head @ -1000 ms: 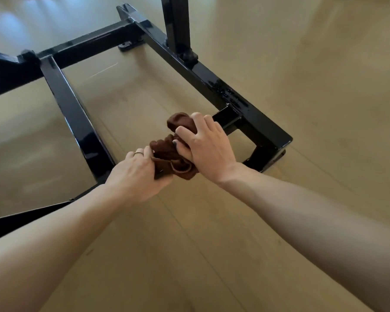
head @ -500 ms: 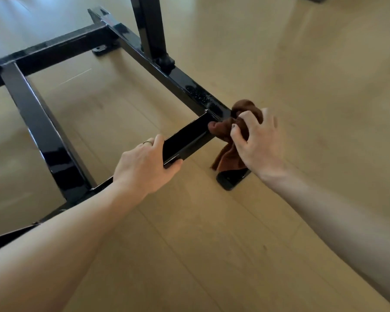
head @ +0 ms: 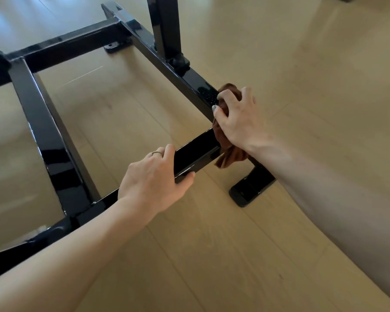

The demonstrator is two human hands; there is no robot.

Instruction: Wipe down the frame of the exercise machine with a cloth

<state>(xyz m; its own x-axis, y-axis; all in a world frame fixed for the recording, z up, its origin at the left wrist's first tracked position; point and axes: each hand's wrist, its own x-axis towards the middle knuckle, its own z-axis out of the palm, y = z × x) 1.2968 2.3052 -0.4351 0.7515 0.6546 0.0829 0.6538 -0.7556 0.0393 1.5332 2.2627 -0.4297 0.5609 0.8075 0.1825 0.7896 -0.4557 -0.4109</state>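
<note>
Brown crumpled cloth [head: 229,154] sits bunched under my right hand [head: 239,119], pressed on the corner where two bars of the glossy black square-tube metal frame [head: 52,140] meet. Fingers of my right hand curl over the cloth and clutch it; one fold pokes out above my knuckles, a loose tail hangs below my wrist, just above the black flat foot plate [head: 250,190] on the floor. Cloth touches the top of the long side bar and the end of the near crossbar. My left hand [head: 154,179] grips the near crossbar, fingers wrapped over the top, thumb under the front edge, thin ring [head: 156,152] on one finger. Left hand is near the cloth but apart from it, bare shiny bar between them. Black upright post [head: 167,28] rises from the side bar beyond my right hand. Frame rests on light wood plank floor [head: 302,64].
</note>
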